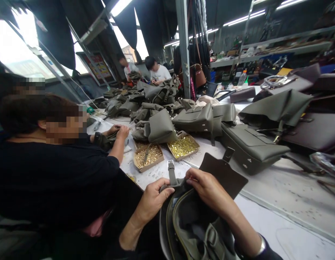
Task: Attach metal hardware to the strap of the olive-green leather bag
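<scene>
An olive-green leather bag (194, 224) sits open-mouthed at the bottom centre, right in front of me. My left hand (152, 198) is closed on the bag's rim, thumb pressed against the base of a buckled strap (171, 173) that stands upright. My right hand (207, 187) curls over the rim on the other side, fingers gripping the leather beside the bag's dark flap (224, 173). Both forearms reach in from below.
A co-worker in a black shirt (53, 180) sits close on my left, their hands (118, 131) on a bag part. Two cardboard trays of brass hardware (183, 146) (149, 155) lie on the white table (278, 195). Several olive bags (248, 148) pile across it. Two people work at the far end.
</scene>
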Demonstrator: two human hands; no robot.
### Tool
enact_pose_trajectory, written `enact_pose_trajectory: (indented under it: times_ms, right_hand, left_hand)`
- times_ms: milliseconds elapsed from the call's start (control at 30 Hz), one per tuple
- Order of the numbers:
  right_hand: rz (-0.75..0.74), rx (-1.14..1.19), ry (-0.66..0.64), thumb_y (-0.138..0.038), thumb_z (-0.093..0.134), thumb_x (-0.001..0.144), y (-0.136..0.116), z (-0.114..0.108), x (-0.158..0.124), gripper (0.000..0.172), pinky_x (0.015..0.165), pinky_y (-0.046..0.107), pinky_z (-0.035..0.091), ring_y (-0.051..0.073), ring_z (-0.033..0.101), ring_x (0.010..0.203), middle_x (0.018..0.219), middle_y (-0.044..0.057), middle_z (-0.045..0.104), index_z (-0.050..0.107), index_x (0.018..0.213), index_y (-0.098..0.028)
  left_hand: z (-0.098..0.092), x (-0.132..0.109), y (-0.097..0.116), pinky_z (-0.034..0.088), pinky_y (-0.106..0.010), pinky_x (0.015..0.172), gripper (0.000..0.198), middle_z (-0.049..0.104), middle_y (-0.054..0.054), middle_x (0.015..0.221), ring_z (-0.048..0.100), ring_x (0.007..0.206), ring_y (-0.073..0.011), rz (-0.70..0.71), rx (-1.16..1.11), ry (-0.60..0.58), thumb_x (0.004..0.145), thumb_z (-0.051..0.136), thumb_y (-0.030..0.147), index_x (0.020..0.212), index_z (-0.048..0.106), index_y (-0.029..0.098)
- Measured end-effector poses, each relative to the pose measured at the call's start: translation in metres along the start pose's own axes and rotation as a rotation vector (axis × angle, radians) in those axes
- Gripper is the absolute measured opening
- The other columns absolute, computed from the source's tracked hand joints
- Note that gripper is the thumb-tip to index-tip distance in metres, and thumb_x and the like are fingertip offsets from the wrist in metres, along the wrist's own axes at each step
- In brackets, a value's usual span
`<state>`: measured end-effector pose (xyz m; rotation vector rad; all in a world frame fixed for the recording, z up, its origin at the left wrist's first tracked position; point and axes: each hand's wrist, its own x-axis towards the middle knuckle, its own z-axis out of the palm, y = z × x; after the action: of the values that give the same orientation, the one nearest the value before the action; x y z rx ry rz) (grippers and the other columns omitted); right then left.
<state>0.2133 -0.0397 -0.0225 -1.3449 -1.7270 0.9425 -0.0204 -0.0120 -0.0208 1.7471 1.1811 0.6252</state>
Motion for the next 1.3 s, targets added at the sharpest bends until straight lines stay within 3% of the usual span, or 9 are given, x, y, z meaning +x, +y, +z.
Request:
enact_pose_trajectory:
  times_ms: [133,267,467,700,833,933,1100,1200,1300]
  right_hand:
    - [-0.013,-0.002,0.011,-0.015,0.057,0.094,0.001,0.0,-0.001,0.009,0.071,0.025,0.037,0.016,0.06,0.079,0.084,-0.002,0.065,0.056,0.09,-0.024]
    - [-0.029,-0.01,0.022,-0.014,0.058,0.094,0.001,0.0,-0.003,0.011,0.072,0.025,0.037,0.016,0.061,0.082,0.087,-0.002,0.066,0.056,0.089,-0.023]
    - [-0.024,-0.001,0.051,-0.014,0.059,0.093,0.004,-0.001,-0.001,0.01,0.072,0.025,0.037,0.016,0.06,0.08,0.085,-0.002,0.066,0.058,0.089,-0.023]
    - [-0.034,0.065,0.086,-0.011,0.06,0.09,0.007,-0.003,0.0,0.011,0.071,0.025,0.036,0.015,0.059,0.079,0.083,-0.003,0.064,0.058,0.087,-0.022]
    - [-0.056,0.148,0.097,-0.014,0.061,0.09,0.013,-0.005,0.001,0.01,0.071,0.024,0.037,0.014,0.058,0.076,0.079,-0.004,0.062,0.059,0.085,-0.022]
    - [-0.083,0.23,0.091,-0.015,0.062,0.09,0.019,-0.006,0.003,0.008,0.07,0.024,0.038,0.014,0.058,0.074,0.076,-0.004,0.061,0.061,0.084,-0.021]
    - [-0.194,0.258,0.091,-0.015,0.06,0.089,0.024,-0.004,0.006,0.01,0.072,0.023,0.042,0.014,0.059,0.076,0.08,-0.002,0.063,0.061,0.082,-0.021]
    - [-0.243,0.206,0.106,-0.014,0.055,0.091,0.024,-0.002,0.007,0.013,0.073,0.024,0.044,0.015,0.06,0.078,0.082,-0.001,0.063,0.062,0.083,-0.021]
    - [-0.265,0.144,0.081,-0.01,0.051,0.092,0.02,0.002,0.006,0.017,0.074,0.024,0.045,0.015,0.062,0.079,0.085,0.0,0.065,0.063,0.088,-0.021]
  left_hand:
    - [-0.003,-0.004,0.007,0.045,-0.025,0.08,0.011,0.07,0.0,0.088,0.063,0.086,-0.0179,0.043,0.188,-0.01,0.087,0.063,0.023,0.094,0.07,0.019]
    - [0.007,-0.005,0.005,0.043,-0.023,0.07,0.016,0.066,0.002,0.077,0.061,0.074,-0.0152,0.128,0.389,0.121,0.08,0.058,0.008,0.085,0.067,0.019]
    - [0.021,-0.003,-0.005,0.04,-0.025,0.06,0.016,0.059,0.002,0.067,0.058,0.06,-0.0146,0.446,0.694,0.404,0.09,0.064,0.021,0.075,0.058,0.019]
    - [0.011,0.003,-0.004,0.05,-0.023,0.065,0.014,0.064,-0.001,0.077,0.064,0.067,-0.0152,0.707,0.703,0.453,0.092,0.069,0.026,0.095,0.059,0.017]
    - [0.01,0.007,-0.001,0.053,-0.023,0.072,0.014,0.071,-0.005,0.085,0.069,0.075,-0.0162,0.79,0.677,0.4,0.092,0.07,0.025,0.101,0.062,0.016]
    - [0.011,0.014,0.004,0.051,-0.023,0.07,0.013,0.07,-0.002,0.079,0.067,0.071,-0.0153,0.643,0.582,0.336,0.093,0.068,0.028,0.086,0.066,0.018]
    - [0.006,0.033,0.017,0.043,-0.023,0.059,0.032,0.06,0.001,0.065,0.056,0.062,-0.0137,0.152,0.257,0.213,0.092,0.064,0.042,0.072,0.067,0.016]
    - [0.003,0.042,0.022,0.044,-0.024,0.066,0.032,0.063,0.0,0.072,0.056,0.07,-0.0148,0.041,0.068,0.06,0.09,0.064,0.044,0.081,0.071,0.014]
    - [0.004,0.047,0.021,0.04,-0.023,0.064,0.033,0.057,0.001,0.068,0.051,0.067,-0.0131,0.007,-0.031,0.048,0.086,0.067,0.045,0.073,0.067,0.015]
